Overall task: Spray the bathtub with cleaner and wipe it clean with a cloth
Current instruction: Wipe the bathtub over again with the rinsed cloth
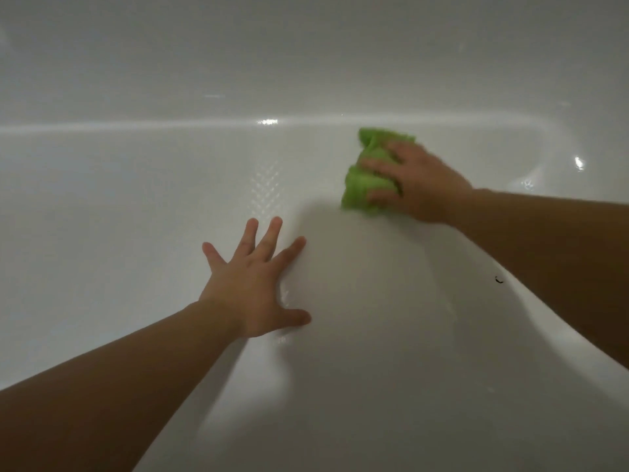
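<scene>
A bathroom: a glossy white bathtub (136, 206) fills view.

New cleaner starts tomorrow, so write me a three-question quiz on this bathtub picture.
1. True or false: the left hand holds a spray bottle.
2. Which colour is the cloth? A) blue B) green C) white
3. Fill in: the right hand presses the cloth against the ______.

Key:
1. False. The left hand lies flat with spread fingers on the tub; no spray bottle shows.
2. B.
3. Bathtub. A small dark speck sits on the white surface near the right forearm.
</scene>
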